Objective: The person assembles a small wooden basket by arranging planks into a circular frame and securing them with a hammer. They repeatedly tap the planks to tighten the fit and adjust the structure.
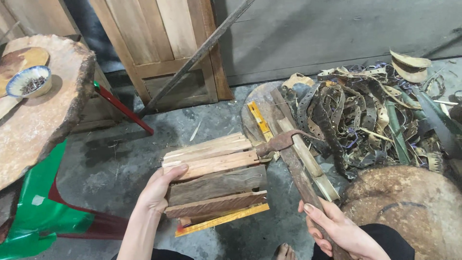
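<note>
My left hand (161, 190) grips the left edge of a small panel of wooden slats (216, 180), held flat above the concrete floor. The slats are mixed brown and pale wood, with a yellow strip (226, 219) along the near edge. My right hand (339, 230) is shut on the wooden handle of a rusty claw hammer (301, 175). The hammer's head (276, 143) rests against the right end of the upper slats.
A heap of punched metal strips and scraps (370, 113) lies to the right. A round rusty lid (414, 202) sits near my right hand. A stone slab (41, 113) at left carries a bowl of nails (30, 82). Wooden doors (163, 43) stand behind.
</note>
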